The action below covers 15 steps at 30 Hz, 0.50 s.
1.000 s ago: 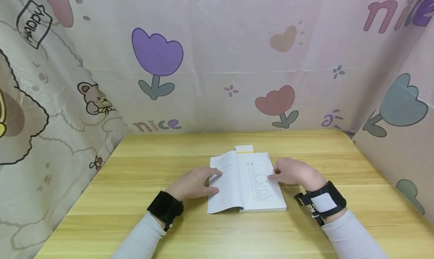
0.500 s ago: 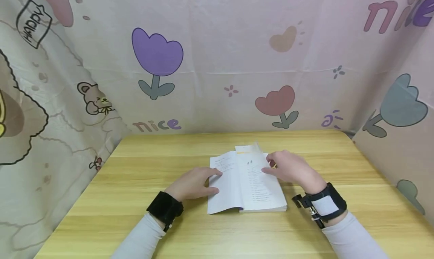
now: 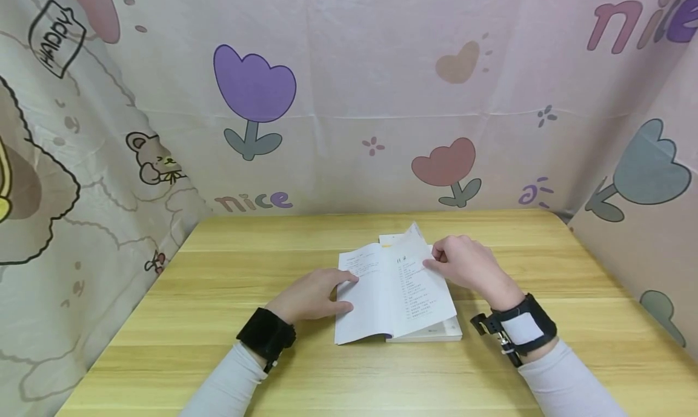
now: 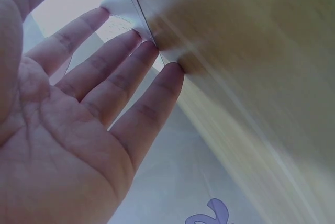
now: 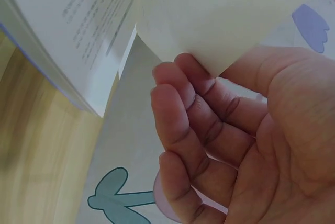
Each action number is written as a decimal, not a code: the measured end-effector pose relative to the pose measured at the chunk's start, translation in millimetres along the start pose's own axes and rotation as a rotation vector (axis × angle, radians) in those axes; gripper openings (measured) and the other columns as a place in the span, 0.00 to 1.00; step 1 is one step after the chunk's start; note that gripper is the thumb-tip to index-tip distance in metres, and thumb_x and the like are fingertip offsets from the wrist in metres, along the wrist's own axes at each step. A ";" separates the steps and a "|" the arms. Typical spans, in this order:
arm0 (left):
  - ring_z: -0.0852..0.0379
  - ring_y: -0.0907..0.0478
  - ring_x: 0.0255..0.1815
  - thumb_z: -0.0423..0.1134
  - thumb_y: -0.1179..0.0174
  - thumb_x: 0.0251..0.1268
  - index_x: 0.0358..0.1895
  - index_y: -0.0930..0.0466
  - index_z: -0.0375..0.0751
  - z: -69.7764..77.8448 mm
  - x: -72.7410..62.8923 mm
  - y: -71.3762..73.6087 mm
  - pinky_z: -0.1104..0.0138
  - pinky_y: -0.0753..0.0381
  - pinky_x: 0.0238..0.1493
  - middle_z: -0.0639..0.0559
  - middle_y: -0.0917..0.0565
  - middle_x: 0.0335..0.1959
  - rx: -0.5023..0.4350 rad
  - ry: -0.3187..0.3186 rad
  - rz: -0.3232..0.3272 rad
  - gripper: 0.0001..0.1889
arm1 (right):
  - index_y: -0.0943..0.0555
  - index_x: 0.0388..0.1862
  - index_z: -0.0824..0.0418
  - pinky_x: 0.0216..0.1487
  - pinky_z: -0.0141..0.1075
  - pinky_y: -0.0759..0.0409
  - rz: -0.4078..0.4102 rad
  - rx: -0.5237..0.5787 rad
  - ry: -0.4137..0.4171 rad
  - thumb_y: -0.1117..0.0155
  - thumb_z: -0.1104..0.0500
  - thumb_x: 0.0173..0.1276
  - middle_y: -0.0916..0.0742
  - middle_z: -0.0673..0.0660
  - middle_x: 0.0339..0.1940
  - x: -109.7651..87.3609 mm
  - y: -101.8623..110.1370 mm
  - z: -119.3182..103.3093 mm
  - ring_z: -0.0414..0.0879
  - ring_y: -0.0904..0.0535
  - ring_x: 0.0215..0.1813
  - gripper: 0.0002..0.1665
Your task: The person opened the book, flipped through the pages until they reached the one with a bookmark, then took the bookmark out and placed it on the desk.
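An open paperback book (image 3: pixel 360 317) with printed white pages lies near the middle of the table. My left hand (image 3: pixel 312 294) rests at its left side, fingers extended over the left page's outer edge; the left wrist view shows the straight fingertips (image 4: pixel 175 69) along that edge. On the other side, my right hand (image 3: pixel 473 266) pinches the outer edge of a right-hand page (image 3: pixel 417 296) between thumb and index finger. That page is raised and slants over the pages below. In the right wrist view, the lifted page (image 5: pixel 220 14) bends between the fingers, with more printed text behind it.
A white strip with a yellow line (image 3: pixel 386 240) sticks out beyond the book's top edge. The wooden table (image 3: pixel 218 259) reaches back to a patterned cloth (image 3: pixel 338 77) that also hangs at both sides. Black camera straps (image 3: pixel 267 338) circle both wrists.
My right hand has moved up a little along the book's right edge and lifted a page by its edge, exposing pages beneath. My left hand has stayed in place.
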State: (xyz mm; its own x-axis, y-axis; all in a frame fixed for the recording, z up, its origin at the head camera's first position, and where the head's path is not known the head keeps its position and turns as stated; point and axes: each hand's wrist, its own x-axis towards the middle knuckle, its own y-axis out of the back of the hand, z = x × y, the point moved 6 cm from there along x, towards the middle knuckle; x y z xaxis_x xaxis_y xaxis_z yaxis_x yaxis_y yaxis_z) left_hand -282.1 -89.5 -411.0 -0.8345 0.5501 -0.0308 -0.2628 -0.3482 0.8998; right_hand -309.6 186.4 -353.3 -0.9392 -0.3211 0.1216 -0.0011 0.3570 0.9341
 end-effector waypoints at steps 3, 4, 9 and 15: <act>0.49 0.18 0.61 0.45 0.27 0.70 0.70 0.18 0.43 0.5 0.2 -0.1 0.48 0.19 0.73 0.46 0.14 0.68 0.002 -0.002 -0.004 0.27 | 0.26 0.19 0.51 0.25 0.32 0.41 -0.011 0.012 -0.003 0.27 0.50 0.72 0.30 0.45 0.17 0.7 -0.8 2.6 0.41 0.33 0.22 0.23; 0.49 0.18 0.62 0.45 0.27 0.70 0.70 0.18 0.43 0.5 0.4 -0.3 0.48 0.19 0.73 0.46 0.14 0.68 0.003 -0.003 -0.006 0.27 | 0.26 0.20 0.51 0.26 0.32 0.41 -0.015 0.016 -0.002 0.27 0.51 0.72 0.30 0.45 0.17 1.0 -1.1 3.4 0.41 0.33 0.22 0.23; 0.46 0.19 0.69 0.46 0.28 0.72 0.71 0.19 0.42 1.1 0.9 -1.6 0.48 0.21 0.76 0.46 0.16 0.70 0.009 -0.008 -0.011 0.28 | 0.26 0.19 0.51 0.26 0.33 0.42 -0.025 0.027 -0.001 0.27 0.51 0.72 0.30 0.45 0.17 2.3 -1.5 6.8 0.41 0.33 0.22 0.22; 0.42 0.27 0.80 0.50 0.30 0.74 0.76 0.25 0.41 3.2 0.1 -2.9 0.47 0.27 0.82 0.43 0.22 0.77 0.020 -0.010 -0.025 0.33 | 0.30 0.18 0.51 0.26 0.31 0.45 -0.029 0.033 -0.022 0.28 0.52 0.73 0.34 0.45 0.16 5.4 -3.9 15.7 0.41 0.36 0.22 0.26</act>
State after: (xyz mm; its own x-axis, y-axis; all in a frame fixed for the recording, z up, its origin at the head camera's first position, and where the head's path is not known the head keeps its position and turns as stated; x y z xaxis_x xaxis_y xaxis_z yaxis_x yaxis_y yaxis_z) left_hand -279.9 -86.1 -412.2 -0.8228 0.5661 -0.0495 -0.2741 -0.3191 0.9072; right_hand -320.0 197.0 -361.5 -0.9460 -0.3122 0.0872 -0.0390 0.3766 0.9256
